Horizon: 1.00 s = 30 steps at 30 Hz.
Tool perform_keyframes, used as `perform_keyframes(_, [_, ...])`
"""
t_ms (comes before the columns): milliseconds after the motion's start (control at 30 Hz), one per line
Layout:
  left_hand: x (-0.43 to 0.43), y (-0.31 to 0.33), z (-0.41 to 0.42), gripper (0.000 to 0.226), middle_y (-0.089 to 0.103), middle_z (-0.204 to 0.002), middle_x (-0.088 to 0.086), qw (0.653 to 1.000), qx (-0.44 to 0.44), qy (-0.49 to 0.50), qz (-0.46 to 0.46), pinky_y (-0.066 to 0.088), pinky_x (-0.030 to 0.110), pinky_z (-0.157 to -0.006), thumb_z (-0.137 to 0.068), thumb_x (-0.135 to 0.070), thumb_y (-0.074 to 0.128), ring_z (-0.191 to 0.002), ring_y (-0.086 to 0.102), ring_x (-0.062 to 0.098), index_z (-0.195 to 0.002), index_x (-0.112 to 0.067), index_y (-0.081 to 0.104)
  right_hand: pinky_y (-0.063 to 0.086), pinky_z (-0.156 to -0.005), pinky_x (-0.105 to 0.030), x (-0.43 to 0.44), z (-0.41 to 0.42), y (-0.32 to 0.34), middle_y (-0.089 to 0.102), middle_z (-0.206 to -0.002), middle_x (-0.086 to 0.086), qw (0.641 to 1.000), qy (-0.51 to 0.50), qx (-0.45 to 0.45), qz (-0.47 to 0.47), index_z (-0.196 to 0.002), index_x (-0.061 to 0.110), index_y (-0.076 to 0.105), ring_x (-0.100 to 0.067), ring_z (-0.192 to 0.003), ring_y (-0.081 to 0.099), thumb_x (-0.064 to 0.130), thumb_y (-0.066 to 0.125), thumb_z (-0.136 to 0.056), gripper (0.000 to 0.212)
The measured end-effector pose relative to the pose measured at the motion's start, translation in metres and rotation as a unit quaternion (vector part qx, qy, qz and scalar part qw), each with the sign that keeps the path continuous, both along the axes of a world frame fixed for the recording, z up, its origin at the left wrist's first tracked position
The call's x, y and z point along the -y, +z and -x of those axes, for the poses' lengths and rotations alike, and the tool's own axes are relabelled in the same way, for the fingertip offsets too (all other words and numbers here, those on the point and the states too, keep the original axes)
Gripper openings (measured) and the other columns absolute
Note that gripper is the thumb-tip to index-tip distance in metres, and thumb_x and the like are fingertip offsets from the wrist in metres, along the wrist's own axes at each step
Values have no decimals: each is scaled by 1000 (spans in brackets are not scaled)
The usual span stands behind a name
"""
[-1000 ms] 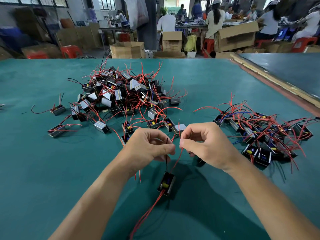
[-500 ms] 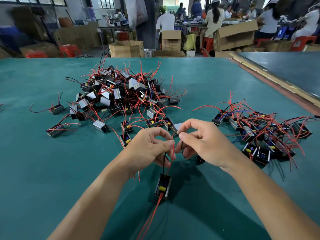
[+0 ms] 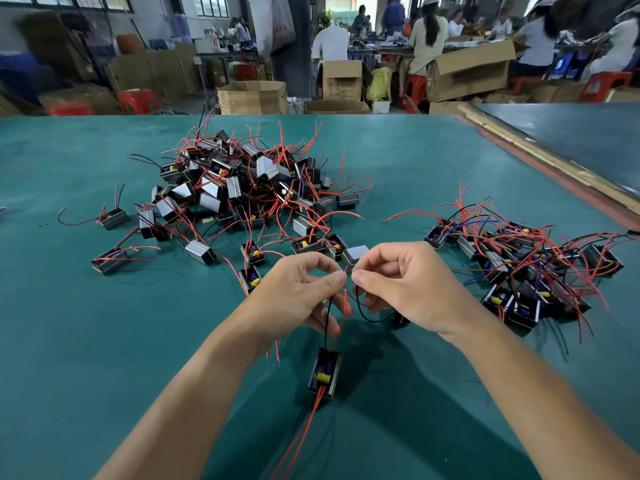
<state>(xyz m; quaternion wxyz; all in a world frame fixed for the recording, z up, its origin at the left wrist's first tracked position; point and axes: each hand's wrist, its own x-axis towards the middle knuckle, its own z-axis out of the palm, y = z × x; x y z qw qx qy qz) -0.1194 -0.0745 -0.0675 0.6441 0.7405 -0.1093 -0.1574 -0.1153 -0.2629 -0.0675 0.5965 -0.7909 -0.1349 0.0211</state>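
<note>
1. The left hand [image 3: 301, 292] is near the centre of the scene. Its thumb and forefinger pinch the upper end of a thin black wire [image 3: 327, 323], and the other fingers curl loosely underneath.
2. That wire drops straight down to a small black open-topped plastic module with a yellow cylinder inside [image 3: 324, 374]. The module sits nearer than both hands, between the two forearms. I cannot tell whether it rests on the table or hangs just above it.
3. A thin red wire [image 3: 344, 308] rises from the same module beside the black one, up to the left hand's fingers. Two long red leads [image 3: 301, 434] trail from the module's near end toward the near edge.
4. The right hand [image 3: 415, 289] is just right of the left, and the two thumb tips are almost touching. Its thumb and forefinger pinch the end of a second black wire [image 3: 362, 315]. This wire curves down and to the right to a dark part mostly hidden under the hand. The remaining fingers are curled in.
5. Everything lies on a teal-green cloth-covered table [image 3: 104, 341].
6. A large heap of black and silver modules with tangled red wires [image 3: 242, 188] lies far left of the hands. A smaller heap of the same modules [image 3: 519, 261] lies to the right, near the right hand.
7. A single grey-faced module [image 3: 356, 253] sits just beyond the fingertips.
8. Beyond the table's far edge stand brown cardboard boxes [image 3: 252, 97] and red plastic stools [image 3: 138, 100]. People sit at benches [image 3: 427, 36] behind them.
</note>
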Motion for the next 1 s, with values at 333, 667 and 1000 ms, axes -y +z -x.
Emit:
perform_keyframes(333, [-1, 1, 1, 13, 71, -70, 10, 1000, 12, 2, -6, 48, 21, -47, -98, -16, 57, -44, 62, 20, -90, -7, 61, 53, -59, -25, 1, -2, -1, 70, -65, -5, 1000, 15, 6, 10, -73, 17, 76, -13, -58, 63, 14, 74, -85, 12])
perform_keyframes(667, [0, 0, 1, 8, 70, -64, 8, 999, 36, -12, -36, 46, 19, -45, -99, -4, 52, -40, 55, 16, -95, -3, 60, 55, -59, -31, 1, -3, -5, 71, -66, -10, 999, -4, 29, 24, -73, 18, 75, -12, -54, 60, 26, 72, -74, 9])
perform_keyframes(1000, [2, 3, 2, 16, 70, -68, 10, 1000, 17, 2, -17, 47, 21, -46, -99, -20, 55, -42, 56, 18, -87, -9, 59, 52, -58, -35, 1, -2, -5, 70, -66, -12, 999, 1, 24, 36, -75, 17, 74, -13, -54, 59, 15, 70, -81, 8])
